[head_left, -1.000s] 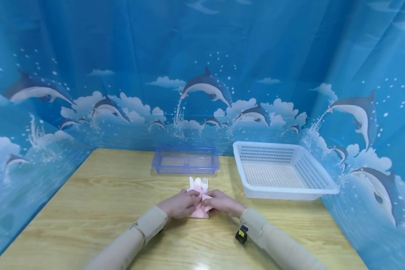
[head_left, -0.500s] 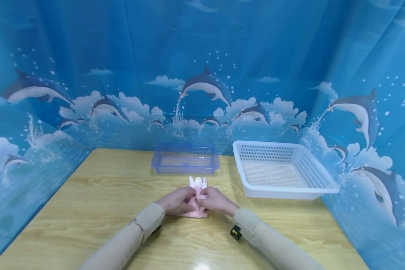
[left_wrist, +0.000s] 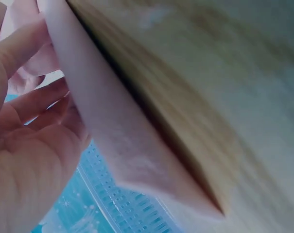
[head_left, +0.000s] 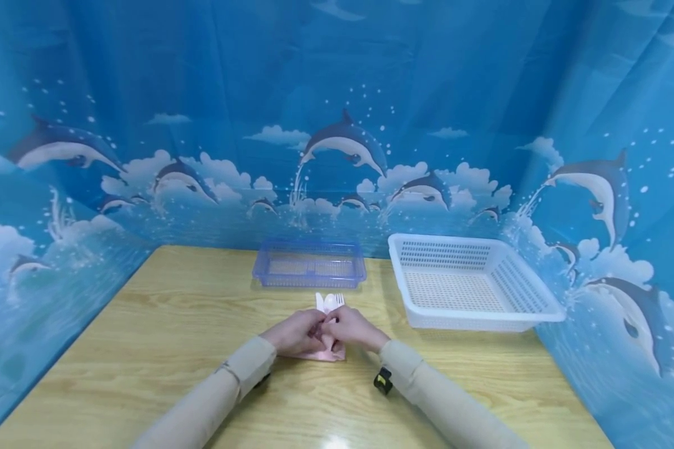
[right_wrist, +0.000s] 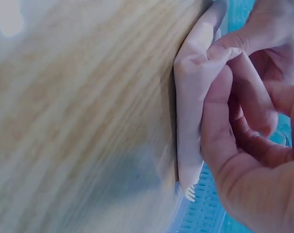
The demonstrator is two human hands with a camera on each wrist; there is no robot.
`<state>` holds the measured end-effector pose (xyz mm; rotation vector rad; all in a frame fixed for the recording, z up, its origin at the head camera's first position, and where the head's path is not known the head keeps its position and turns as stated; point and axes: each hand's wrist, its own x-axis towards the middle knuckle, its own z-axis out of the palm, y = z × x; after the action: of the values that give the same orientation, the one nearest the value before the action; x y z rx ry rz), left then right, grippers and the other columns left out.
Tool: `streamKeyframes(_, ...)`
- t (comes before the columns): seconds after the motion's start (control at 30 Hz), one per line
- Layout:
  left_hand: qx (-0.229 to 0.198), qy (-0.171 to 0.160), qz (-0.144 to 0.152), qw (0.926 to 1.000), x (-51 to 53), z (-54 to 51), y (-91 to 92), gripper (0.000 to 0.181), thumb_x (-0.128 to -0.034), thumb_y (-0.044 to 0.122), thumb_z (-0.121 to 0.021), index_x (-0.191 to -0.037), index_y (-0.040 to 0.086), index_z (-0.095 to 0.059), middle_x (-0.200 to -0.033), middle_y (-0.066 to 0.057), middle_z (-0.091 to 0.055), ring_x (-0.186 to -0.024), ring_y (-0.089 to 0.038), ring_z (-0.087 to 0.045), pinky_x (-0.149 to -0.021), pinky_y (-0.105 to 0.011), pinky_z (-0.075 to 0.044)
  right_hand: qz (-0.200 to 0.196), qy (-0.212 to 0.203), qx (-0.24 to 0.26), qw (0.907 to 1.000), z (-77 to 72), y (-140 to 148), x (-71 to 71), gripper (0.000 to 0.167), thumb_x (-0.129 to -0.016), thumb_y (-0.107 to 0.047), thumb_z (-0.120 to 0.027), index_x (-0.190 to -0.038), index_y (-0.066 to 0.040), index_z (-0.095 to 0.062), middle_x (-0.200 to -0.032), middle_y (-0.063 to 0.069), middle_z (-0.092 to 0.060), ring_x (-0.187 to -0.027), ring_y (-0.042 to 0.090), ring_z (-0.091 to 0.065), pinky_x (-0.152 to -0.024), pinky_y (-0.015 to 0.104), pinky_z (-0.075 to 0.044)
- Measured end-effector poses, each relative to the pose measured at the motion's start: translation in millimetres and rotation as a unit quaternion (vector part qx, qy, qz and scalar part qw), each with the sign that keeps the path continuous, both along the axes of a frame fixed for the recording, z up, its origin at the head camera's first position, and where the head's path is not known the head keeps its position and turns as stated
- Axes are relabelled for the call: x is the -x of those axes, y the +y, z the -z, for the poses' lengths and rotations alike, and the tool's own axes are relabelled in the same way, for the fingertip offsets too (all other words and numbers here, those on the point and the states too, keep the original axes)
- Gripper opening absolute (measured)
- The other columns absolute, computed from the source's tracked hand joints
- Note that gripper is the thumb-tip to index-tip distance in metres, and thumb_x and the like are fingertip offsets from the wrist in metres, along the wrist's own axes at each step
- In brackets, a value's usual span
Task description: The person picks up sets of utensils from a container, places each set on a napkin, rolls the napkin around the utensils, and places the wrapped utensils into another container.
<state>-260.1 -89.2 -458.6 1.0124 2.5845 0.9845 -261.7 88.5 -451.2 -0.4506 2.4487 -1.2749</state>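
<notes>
A white plastic knife [head_left: 319, 301], spoon [head_left: 329, 303] and fork [head_left: 339, 299] lie side by side, their upper ends sticking out of a pink napkin [head_left: 328, 356]. My left hand [head_left: 293, 332] pinches the napkin from the left side. From the right, my right hand [head_left: 355, 327] grips a gathered fold of it, its fingers close against the left ones. In the left wrist view a long flat flap of the napkin [left_wrist: 112, 131] hangs from the left fingers. The right wrist view shows the fork's tines [right_wrist: 190, 193] beyond the napkin's edge. The cutlery's lower ends are hidden.
A blue-violet perforated basket [head_left: 313, 282] stands behind the cutlery. Farther right is a larger white perforated basket [head_left: 477, 319]. Both rest on a wood-grain table [head_left: 163, 324], with a blue dolphin-print curtain [head_left: 337, 68] around its back and sides.
My right hand has moved left toward the left hand, bringing its side of the napkin inward. A napkin edge now shows below the left hand. The baskets have stayed put.
</notes>
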Motion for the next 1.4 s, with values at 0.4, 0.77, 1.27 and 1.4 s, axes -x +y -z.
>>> streamKeyframes(0.4, -0.021, -0.085, -0.125, 0.9883, -12.7, -13.6, -6.4, 0.056, -0.0905, 0.057, -0.060, -0.117, 0.008, -0.053, -0.085, -0.006, -0.062, -0.071, -0.016, -0.058, -0.059, -0.031, -0.049, -0.039, -0.079, 0.047, 0.9949, -0.7, 5, 2.4, 0.018, -0.084, 0.006, -0.055, -0.095, 0.004, -0.069, -0.081, 0.006, -0.069, -0.066, 0.014, -0.063, -0.064, 0.027, -0.059)
streamKeyframes(0.77, -0.146, -0.317, -0.141, 0.9265, -15.1, -6.5, -2.6, 0.027, -0.0914, 0.005, -0.063, -0.111, -0.002, -0.045, -0.078, -0.017, -0.063, -0.051, -0.016, -0.059, -0.047, -0.026, -0.054, -0.068, 0.086, -0.098, 0.9892, -2.2, -4, -1.4, 0.026, -0.078, -0.003, -0.074, -0.104, -0.001, -0.072, -0.072, -0.002, -0.065, -0.063, 0.005, -0.053, -0.057, 0.015, -0.047)
streamKeyframes(1.27, -0.100, -0.312, -0.131, 0.9358, -9.3, 4.2, -11.3, 0.033, -0.0832, 0.000, -0.071, -0.106, 0.002, -0.047, -0.073, -0.013, -0.061, -0.052, -0.014, -0.060, -0.046, -0.022, -0.053, -0.181, 0.173, -0.153, 0.9559, -0.6, -2, 24.5, 0.019, -0.087, -0.001, -0.065, -0.101, -0.009, -0.074, -0.092, 0.001, -0.072, -0.082, 0.007, -0.060, -0.076, 0.018, -0.050)
streamKeyframes(1.4, -0.117, -0.320, -0.102, 0.9344, -9.4, 3.9, -13.9, 0.032, -0.0836, -0.003, -0.069, -0.106, 0.000, -0.046, -0.077, -0.011, -0.058, -0.053, -0.015, -0.061, -0.048, -0.023, -0.054, -0.178, 0.169, -0.158, 0.9564, 0.3, -3, 29.7, 0.021, -0.087, 0.001, -0.064, -0.101, -0.010, -0.074, -0.096, 0.002, -0.072, -0.090, 0.011, -0.062, -0.082, 0.020, -0.050)
